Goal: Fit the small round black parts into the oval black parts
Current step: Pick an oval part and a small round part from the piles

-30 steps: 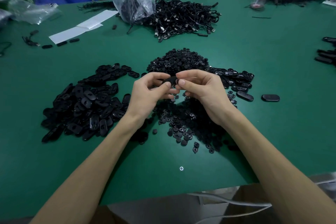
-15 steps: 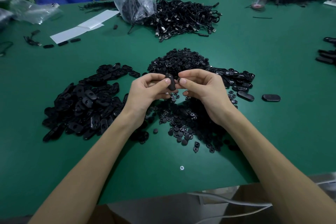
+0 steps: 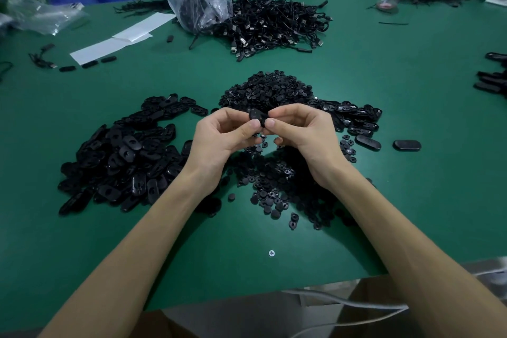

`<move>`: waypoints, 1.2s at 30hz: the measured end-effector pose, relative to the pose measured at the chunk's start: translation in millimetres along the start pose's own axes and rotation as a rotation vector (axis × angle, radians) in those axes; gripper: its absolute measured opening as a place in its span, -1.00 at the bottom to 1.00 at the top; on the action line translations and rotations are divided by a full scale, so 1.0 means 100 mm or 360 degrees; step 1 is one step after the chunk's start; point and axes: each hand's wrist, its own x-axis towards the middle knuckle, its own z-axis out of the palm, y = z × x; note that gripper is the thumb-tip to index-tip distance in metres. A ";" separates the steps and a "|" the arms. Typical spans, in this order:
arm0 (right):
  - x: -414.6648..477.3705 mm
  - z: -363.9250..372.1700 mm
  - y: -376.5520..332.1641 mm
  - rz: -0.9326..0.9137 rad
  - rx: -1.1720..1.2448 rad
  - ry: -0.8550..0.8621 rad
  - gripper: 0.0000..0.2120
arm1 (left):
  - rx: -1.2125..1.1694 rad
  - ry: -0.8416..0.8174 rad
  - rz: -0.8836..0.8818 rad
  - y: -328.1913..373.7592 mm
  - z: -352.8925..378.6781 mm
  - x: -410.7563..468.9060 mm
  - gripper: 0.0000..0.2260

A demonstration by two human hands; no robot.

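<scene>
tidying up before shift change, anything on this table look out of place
A small silver screw sits alone on the green table near the front edge, unlike the black parts everywhere else. I cannot tell whether it lies loose or is fixed in.

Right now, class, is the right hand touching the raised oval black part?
Touching. The head view shows the right hand pinching the oval black part between thumb and fingers, while the left hand grips its other end.

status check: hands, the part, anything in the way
Left hand and right hand both pinching one oval part, held over the small round parts. Round part seated or not: cannot tell. Nothing in the way.
</scene>
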 end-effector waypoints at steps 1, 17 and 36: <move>0.00 0.00 0.01 -0.0005 -0.0011 0.0006 -0.86 | 0.0051 0.0000 0.0034 -0.01 0.01 0.00 -0.85; 0.01 0.01 0.04 -0.0084 -0.0142 0.0115 -0.84 | 0.0568 0.0056 0.0372 -0.07 0.10 -0.05 -0.78; 0.03 -0.01 0.07 -0.0201 -0.0309 0.0167 -0.87 | 0.0250 0.0086 0.0270 -0.11 0.07 0.00 -0.82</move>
